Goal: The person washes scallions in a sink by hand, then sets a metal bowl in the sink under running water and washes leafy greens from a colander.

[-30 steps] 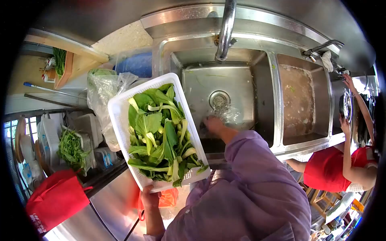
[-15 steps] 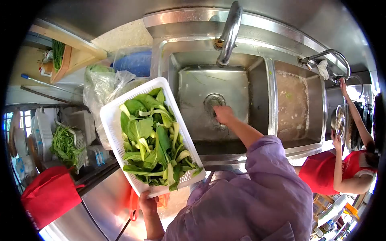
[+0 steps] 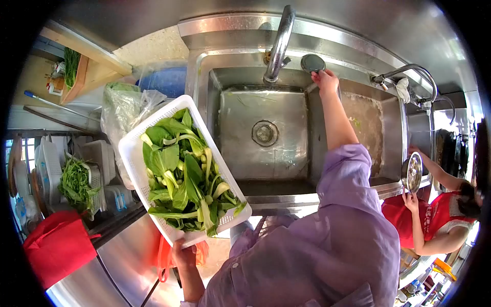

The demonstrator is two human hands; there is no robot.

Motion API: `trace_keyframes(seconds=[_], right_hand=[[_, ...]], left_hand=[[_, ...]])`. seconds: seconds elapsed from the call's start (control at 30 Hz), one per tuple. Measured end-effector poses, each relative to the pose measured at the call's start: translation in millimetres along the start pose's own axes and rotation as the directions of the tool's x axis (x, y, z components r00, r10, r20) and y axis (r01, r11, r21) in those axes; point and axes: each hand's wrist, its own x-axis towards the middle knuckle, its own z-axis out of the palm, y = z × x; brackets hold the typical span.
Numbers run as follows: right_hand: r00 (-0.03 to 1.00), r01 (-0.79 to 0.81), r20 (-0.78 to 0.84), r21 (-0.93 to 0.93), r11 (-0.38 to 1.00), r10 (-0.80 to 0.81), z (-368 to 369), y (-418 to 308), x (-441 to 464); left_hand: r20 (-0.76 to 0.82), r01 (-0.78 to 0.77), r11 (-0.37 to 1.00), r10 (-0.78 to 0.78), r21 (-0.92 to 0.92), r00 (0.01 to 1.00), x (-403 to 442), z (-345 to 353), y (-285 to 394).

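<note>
My left hand (image 3: 184, 254) grips the near edge of a white plastic basket (image 3: 134, 149), which is tilted at the left of the sink. Leafy green vegetables (image 3: 186, 171) with pale stems fill much of it. At the back right of the left sink basin (image 3: 238, 110), my right hand (image 3: 326, 81) has its fingers closed on a dark round sink stopper (image 3: 313, 63). The drain (image 3: 265, 133) in the basin floor is uncovered, with a little water and stem bits around it. A steel faucet (image 3: 280, 46) stands just left of the stopper.
Beside this basin, a second basin (image 3: 362, 110) holds cloudy water. A person in a red apron (image 3: 432, 217) holds a metal bowl (image 3: 412, 171) at the right. Plastic-bagged greens (image 3: 123, 110) and a blue bin (image 3: 162, 82) sit behind the basket; a red bag (image 3: 59, 250) lies left.
My right hand has moved from the drain up to the basin's back right, carrying the sink stopper out. The drain now shows. My left hand still holds the basket.
</note>
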Motion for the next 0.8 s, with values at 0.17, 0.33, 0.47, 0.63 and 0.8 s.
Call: trace_keyframes(seconds=[0.17,0.33,0.47,0.63,0.8], right_hand=[[0.727,0.633,0.380,-0.695,0.342,-0.573,-31,41,-34],[0.935,0.351,0.350,-0.936,-0.007,0.055,-53,158,-37],[0.973,-0.029,0.022,-0.976,0.216,0.230,-6,161,-38],[0.839,0.394,0.453,-0.888,0.237,0.300,90,205,-60],[0.417,0.757,0.768,-0.590,0.282,0.487,98,252,-158]], left_hand=[[0.035,0.021,1.000,-0.021,-0.002,0.999,0,1,-3],[-0.007,0.015,0.999,-0.015,-0.039,1.000,-3,9,-7],[-0.123,0.025,0.996,-0.035,-0.088,0.992,-8,14,-10],[-0.093,0.011,0.997,-0.019,-0.082,0.995,-11,18,-9],[-0.017,0.058,0.998,-0.059,-0.032,0.998,-4,0,-11]])
